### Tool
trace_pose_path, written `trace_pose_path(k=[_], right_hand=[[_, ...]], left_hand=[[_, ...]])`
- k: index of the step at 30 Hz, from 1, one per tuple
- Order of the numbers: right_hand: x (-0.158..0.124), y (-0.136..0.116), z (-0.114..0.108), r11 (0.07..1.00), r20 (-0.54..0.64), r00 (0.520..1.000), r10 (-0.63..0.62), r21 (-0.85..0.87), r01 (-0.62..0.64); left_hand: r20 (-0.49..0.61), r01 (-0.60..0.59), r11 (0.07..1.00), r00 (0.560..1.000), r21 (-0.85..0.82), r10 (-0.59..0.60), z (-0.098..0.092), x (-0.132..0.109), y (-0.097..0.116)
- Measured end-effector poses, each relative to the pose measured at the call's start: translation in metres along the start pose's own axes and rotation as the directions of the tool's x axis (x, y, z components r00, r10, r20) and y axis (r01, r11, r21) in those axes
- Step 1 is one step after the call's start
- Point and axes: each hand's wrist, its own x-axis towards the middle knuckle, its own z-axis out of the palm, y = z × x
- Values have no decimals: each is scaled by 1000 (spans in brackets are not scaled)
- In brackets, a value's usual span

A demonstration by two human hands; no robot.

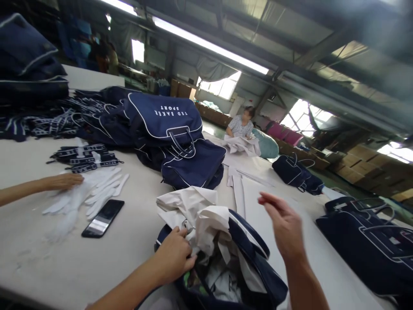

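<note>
A navy bag [258,269] with white piping lies unzipped on the table in front of me, crumpled white paper [190,204] bulging from its mouth. My left hand [174,254] is closed on the bag's left rim, fingers against the paper. Raised above the bag's right side, my right hand [285,224] has its fingers stretched out and slightly blurred, apart from bag and paper; a reddish spot shows at the fingertips. Crumpled pale stuffing [226,284] shows deep inside the bag.
A co-worker's hand [66,181] touches white gloves [103,189] at left, near a black phone [103,218] and strap bundles [87,157]. Stacked navy bags [164,116] stand ahead; more bags [364,241] lie right. A person [241,125] handles paper at the table's far end.
</note>
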Motion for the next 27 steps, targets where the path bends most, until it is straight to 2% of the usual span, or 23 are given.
trace_pose_path(k=[1, 2, 3, 4, 5, 6, 7, 9, 10, 12, 15, 17, 19, 22, 24, 26, 27], right_hand=[[-15, -21, -9, 991, -122, 986, -117, 48, 123], [-32, -40, -12, 959, -127, 957, -260, 79, 271], [-49, -54, -10, 927, 9, 930, -366, 88, 364], [-64, -62, 0, 902, 184, 883, -432, 78, 425], [-77, -61, 14, 888, 365, 822, -438, 35, 458], [-87, -52, 33, 880, 458, 795, -397, -55, 471], [-94, -37, 53, 861, 497, 806, -321, -201, 467], [-98, 4, 92, 761, 463, 865, -193, -485, 430], [-96, 24, 109, 709, 445, 883, -149, -574, 410], [-89, 54, 134, 630, 404, 905, -130, -671, 390], [-76, 65, 157, 583, 386, 906, -172, -702, 409], [-68, 61, 169, 592, 396, 899, -186, -685, 424], [-60, 61, 177, 636, 380, 908, -175, -661, 399], [-49, 72, 183, 766, 299, 952, -65, -597, 239], [-46, 80, 179, 845, 290, 957, 24, -517, 135], [-48, 82, 169, 899, 370, 927, 65, -424, 107], [-51, 80, 164, 919, 467, 881, 75, -376, 121]], left_hand=[[-75, -19, 1000, 997, -10, 18, 5, 0, -1], [-162, -46, 999, 986, -23, 42, 9, -1, -1], [-256, -77, 996, 965, -39, 64, 12, -3, -1], [-347, -112, 992, 934, -60, 84, 13, -5, -1], [-429, -150, 985, 898, -86, 99, 14, -8, 0], [-502, -193, 974, 858, -115, 110, 14, -10, 1], [-564, -234, 961, 818, -146, 114, 14, -13, 2], [-651, -310, 930, 751, -197, 112, 15, -18, 5], [-682, -349, 913, 722, -211, 118, 17, -19, 7], [-722, -402, 891, 679, -211, 135, 21, -20, 11], [-731, -413, 892, 664, -183, 157, 28, -15, 13], [-727, -400, 900, 669, -176, 154, 30, -10, 12], [-741, -409, 894, 655, -183, 148, 30, -6, 11], [-793, -450, 868, 597, -210, 118, 27, -3, 7], [-827, -454, 864, 556, -216, 85, 26, -3, 4], [-844, -419, 882, 534, -214, 49, 24, -2, -2], [-851, -395, 895, 525, -209, 33, 23, -1, -5]])
